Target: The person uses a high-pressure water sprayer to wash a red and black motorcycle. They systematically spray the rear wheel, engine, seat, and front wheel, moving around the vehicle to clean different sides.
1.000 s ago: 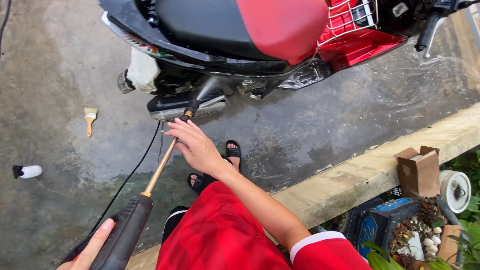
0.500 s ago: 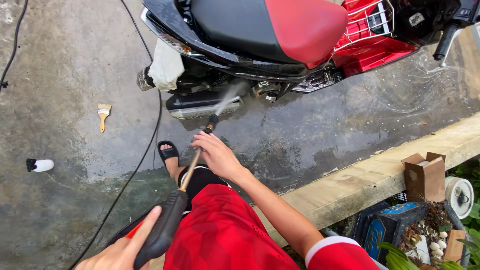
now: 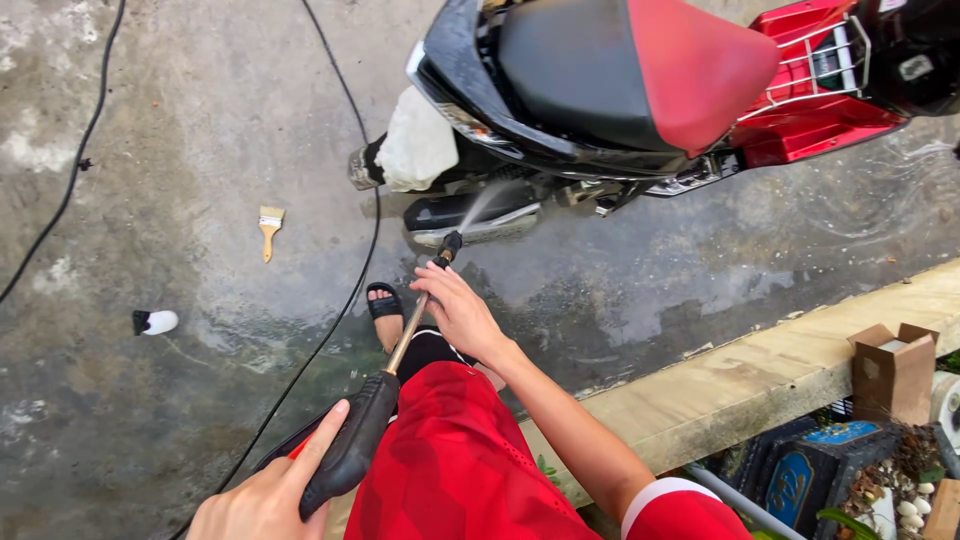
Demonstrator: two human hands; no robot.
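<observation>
- Since half a second earlier, the view had swung so the scooter (image 3: 640, 90) sat higher and more central, and the paintbrush (image 3: 269, 228) and white bottle (image 3: 155, 322) had slid rightward across the picture; the spray lance (image 3: 415, 320) pointed at much the same low spot.
- Washing looked to be the step in hand, with a thin jet leaving the nozzle toward the exhaust (image 3: 470, 215) under the rear of the scooter.
- By my judgement, the next move called for a steady sweep along the underside, with the nozzle kept off the bodywork.
- Black seat, red front panels and a red rack marked the scooter, which stood on wet concrete (image 3: 180, 130), well apart from the wooden kerb (image 3: 760, 380).
- Near the tip, the right hand (image 3: 462, 315) curled round the brass tube of the lance.
- At the bottom edge, the left hand (image 3: 270, 495) was wrapped round the dark handle (image 3: 350, 450), forefinger laid along it.
</observation>
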